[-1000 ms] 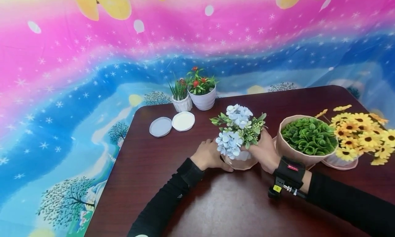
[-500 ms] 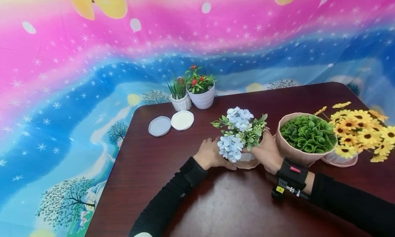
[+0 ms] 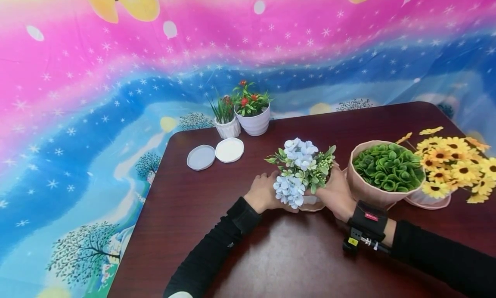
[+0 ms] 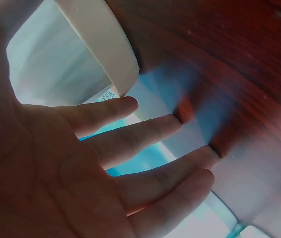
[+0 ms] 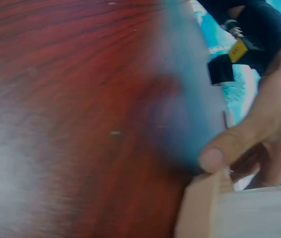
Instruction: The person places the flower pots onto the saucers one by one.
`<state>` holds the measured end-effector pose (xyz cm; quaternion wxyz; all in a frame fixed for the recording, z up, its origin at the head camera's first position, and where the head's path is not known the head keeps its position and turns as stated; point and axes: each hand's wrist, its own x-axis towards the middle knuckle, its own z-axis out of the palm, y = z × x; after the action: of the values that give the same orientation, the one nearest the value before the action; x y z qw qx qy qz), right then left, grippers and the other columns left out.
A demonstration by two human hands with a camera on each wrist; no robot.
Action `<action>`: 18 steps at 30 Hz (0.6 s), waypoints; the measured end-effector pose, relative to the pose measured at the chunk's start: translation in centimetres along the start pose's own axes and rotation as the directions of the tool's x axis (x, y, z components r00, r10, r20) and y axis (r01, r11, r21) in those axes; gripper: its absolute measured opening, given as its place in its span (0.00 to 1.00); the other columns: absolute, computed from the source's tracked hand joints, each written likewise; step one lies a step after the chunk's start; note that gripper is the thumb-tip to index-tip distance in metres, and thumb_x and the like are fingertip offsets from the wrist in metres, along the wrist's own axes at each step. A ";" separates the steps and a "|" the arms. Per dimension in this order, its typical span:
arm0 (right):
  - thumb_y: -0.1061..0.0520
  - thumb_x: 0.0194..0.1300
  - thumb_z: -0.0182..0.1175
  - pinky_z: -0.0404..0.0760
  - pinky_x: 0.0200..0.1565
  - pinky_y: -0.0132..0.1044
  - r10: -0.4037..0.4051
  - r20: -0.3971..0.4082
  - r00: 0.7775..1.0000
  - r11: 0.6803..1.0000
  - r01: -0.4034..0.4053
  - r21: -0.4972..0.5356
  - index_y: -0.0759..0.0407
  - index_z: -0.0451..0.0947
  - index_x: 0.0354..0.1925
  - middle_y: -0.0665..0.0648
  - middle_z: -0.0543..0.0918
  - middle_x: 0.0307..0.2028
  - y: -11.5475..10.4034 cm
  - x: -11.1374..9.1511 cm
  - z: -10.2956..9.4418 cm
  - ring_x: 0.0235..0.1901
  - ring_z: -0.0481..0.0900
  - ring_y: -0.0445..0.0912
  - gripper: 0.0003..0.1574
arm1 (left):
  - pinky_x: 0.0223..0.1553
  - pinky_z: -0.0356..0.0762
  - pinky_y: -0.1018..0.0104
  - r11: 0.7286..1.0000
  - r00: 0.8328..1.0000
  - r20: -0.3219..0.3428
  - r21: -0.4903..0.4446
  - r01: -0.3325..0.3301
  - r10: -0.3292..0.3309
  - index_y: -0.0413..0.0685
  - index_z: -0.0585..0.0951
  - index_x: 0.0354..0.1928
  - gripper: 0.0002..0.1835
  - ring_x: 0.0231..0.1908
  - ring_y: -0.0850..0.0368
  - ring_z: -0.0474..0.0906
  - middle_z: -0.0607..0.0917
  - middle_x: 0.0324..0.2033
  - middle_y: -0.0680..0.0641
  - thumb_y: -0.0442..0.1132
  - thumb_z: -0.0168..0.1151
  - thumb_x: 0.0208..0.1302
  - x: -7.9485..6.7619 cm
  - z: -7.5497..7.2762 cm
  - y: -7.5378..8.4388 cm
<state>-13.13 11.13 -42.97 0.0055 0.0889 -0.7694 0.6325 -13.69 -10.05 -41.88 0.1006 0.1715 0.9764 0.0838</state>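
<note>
A white pot (image 3: 311, 200) with pale blue flowers (image 3: 298, 153) and green leaves is over a beige faceted saucer (image 3: 313, 209) at mid-table. My right hand (image 3: 336, 197) grips the pot from the right; foliage hides its fingertips. On the saucer's left is my left hand (image 3: 265, 194), its thumb touching the near rim. The left wrist view shows that palm (image 4: 51, 173) with fingers straight and spread, one fingertip at the saucer's rim (image 4: 101, 47). In the right wrist view, the left thumb (image 5: 215, 157) meets the saucer's edge beside the white pot (image 5: 259, 215).
Right of my hands stand a beige pot (image 3: 370, 194) of round green leaves and a yellow daisy plant (image 3: 457, 166) on a saucer. At the back left are a red-flowered plant (image 3: 253, 119), a small grassy plant (image 3: 227, 128), a grey saucer (image 3: 200, 157) and a white saucer (image 3: 229, 150).
The blue-flowered pot has come slightly lower and nearer, covering more of the saucer. Both hands keep nearly the same places. The head view has shifted a little.
</note>
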 end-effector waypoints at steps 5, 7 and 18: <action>0.78 0.46 0.72 0.72 0.60 0.24 -0.030 -0.003 1.000 0.999 0.030 -0.040 0.68 0.72 0.69 0.66 0.83 0.62 0.2 -0.2 0.2 0.57 0.76 0.35 0.50 | 0.61 0.75 0.52 1.000 1.000 -0.010 0.020 -0.013 0.013 0.47 0.76 0.75 0.56 0.59 0.42 0.78 0.77 0.71 0.45 0.70 0.82 0.47 -0.2 -0.1 -0.2; 0.77 0.45 0.73 0.72 0.61 0.25 -0.059 -0.004 0.998 0.997 0.059 -0.053 0.67 0.74 0.68 0.64 0.84 0.61 0.3 -0.1 0.2 0.56 0.77 0.35 0.49 | 0.62 0.74 0.52 1.000 1.000 0.003 0.026 -0.016 0.015 0.48 0.74 0.77 0.57 0.61 0.42 0.78 0.76 0.72 0.45 0.70 0.81 0.48 -0.2 -0.2 -0.4; 0.79 0.45 0.70 0.69 0.63 0.23 -0.049 0.024 0.999 0.997 0.050 -0.051 0.66 0.69 0.74 0.64 0.80 0.66 0.8 -0.8 0.0 0.61 0.74 0.36 0.56 | 0.61 0.79 0.44 1.000 0.999 -0.027 -0.001 0.024 -0.024 0.47 0.74 0.74 0.49 0.64 0.42 0.79 0.78 0.68 0.42 0.63 0.81 0.56 0.3 -2.4 -4.7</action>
<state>-12.51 11.39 -43.85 0.0145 0.1148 -0.7830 0.6111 -15.98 -14.66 -40.53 0.0883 0.1585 0.9797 0.0852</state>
